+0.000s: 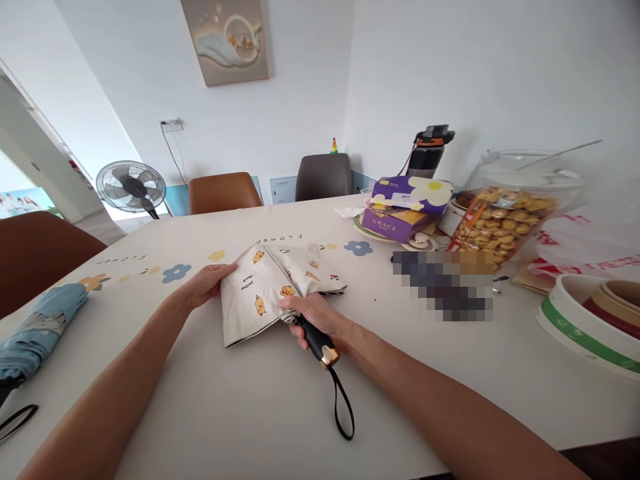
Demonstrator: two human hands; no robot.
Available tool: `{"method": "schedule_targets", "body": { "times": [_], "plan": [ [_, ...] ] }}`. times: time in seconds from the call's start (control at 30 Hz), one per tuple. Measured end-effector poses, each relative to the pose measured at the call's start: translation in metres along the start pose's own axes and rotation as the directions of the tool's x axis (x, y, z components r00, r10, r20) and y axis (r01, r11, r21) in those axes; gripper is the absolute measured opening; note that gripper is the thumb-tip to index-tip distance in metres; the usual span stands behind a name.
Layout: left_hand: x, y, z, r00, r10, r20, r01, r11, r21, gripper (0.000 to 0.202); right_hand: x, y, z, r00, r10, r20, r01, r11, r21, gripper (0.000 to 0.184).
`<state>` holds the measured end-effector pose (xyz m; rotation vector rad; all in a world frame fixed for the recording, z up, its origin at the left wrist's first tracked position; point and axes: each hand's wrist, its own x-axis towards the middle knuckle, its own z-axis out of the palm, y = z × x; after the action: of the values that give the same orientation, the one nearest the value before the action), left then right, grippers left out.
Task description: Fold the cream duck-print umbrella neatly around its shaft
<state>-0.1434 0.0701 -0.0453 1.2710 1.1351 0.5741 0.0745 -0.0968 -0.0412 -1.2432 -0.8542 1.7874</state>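
Note:
A cream umbrella (263, 287) printed with yellow ducks lies collapsed over the middle of the table, its fabric loose and spread in folds. My left hand (209, 283) pinches the left edge of the fabric between thumb and fingers. Around the top of the black handle, where the fabric gathers, my right hand (317, 315) is closed, its thumb resting on the cloth. The handle ends in a gold-coloured cap, and a black wrist strap (344, 407) hangs from it toward me. Some of the right fingers are hidden beneath the handle.
A folded blue umbrella (47, 327) lies at the left. On the right are purple boxes (395, 220), a dark bottle (427, 152), a clear snack jar (505, 220), tape rolls (595, 320) and a pixelated patch. Chairs (225, 192) and a fan (131, 187) stand beyond the table (200, 407).

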Motion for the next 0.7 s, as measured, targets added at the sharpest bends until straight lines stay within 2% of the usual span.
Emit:
{"method": "schedule_targets", "body": {
  "times": [0.13,0.2,0.23,0.27,0.3,0.33,0.37,0.4,0.47,0.53,0.6,0.7],
  "plan": [
    [0.004,0.002,0.005,0.997,0.041,-0.058,-0.039,0.998,0.047,0.037,-0.002,-0.002,0.002,0.999,-0.006,-0.031,0.005,1.0,-0.022,0.025],
    [0.003,0.007,0.012,0.967,0.121,-0.226,-0.09,0.986,0.142,0.03,-0.001,-0.001,0.002,0.999,-0.014,-0.039,0.012,0.999,-0.041,0.027],
    [0.001,0.011,0.017,0.919,0.192,-0.344,-0.127,0.971,0.204,0.026,0.0,0.0,0.001,0.999,-0.022,-0.042,0.02,0.999,-0.05,0.027],
    [-0.003,0.014,0.025,0.846,0.277,-0.456,-0.166,0.949,0.269,0.023,0.0,0.0,0.001,0.998,-0.031,-0.049,0.028,0.998,-0.057,0.027],
    [-0.008,0.018,0.034,0.755,0.367,-0.543,-0.201,0.918,0.34,0.02,0.001,0.001,0.001,0.998,-0.039,-0.058,0.036,0.998,-0.061,0.028],
    [-0.015,0.021,0.045,0.687,0.437,-0.58,-0.236,0.89,0.39,0.017,0.001,0.001,0.002,0.997,-0.043,-0.071,0.038,0.997,-0.062,0.027],
    [-0.023,0.022,0.057,0.658,0.489,-0.573,-0.268,0.863,0.429,0.015,0.001,0.001,0.002,0.995,-0.042,-0.089,0.037,0.997,-0.063,0.027],
    [-0.031,0.022,0.07,0.672,0.52,-0.528,-0.293,0.841,0.455,0.015,0.001,0.001,0.003,0.993,-0.04,-0.108,0.033,0.997,-0.063,0.026],
    [-0.046,0.019,0.097,0.762,0.502,-0.408,-0.31,0.837,0.451,0.023,0.001,0.0,0.005,0.989,-0.039,-0.14,0.03,0.997,-0.069,0.024],
    [-0.057,0.014,0.118,0.82,0.463,-0.335,-0.309,0.852,0.422,0.034,0.0,0.001,0.008,0.989,-0.054,-0.141,0.042,0.995,-0.087,0.023],
    [-0.061,0.01,0.13,0.85,0.435,-0.299,-0.316,0.873,0.373,0.036,-0.001,0.003,0.012,0.99,-0.071,-0.12,0.059,0.993,-0.106,0.022],
    [-0.059,0.008,0.13,0.895,0.346,-0.283,-0.312,0.937,0.159,0.038,-0.002,0.007,0.017,0.995,-0.06,-0.083,0.048,0.99,-0.136,0.018]
  ]
}}
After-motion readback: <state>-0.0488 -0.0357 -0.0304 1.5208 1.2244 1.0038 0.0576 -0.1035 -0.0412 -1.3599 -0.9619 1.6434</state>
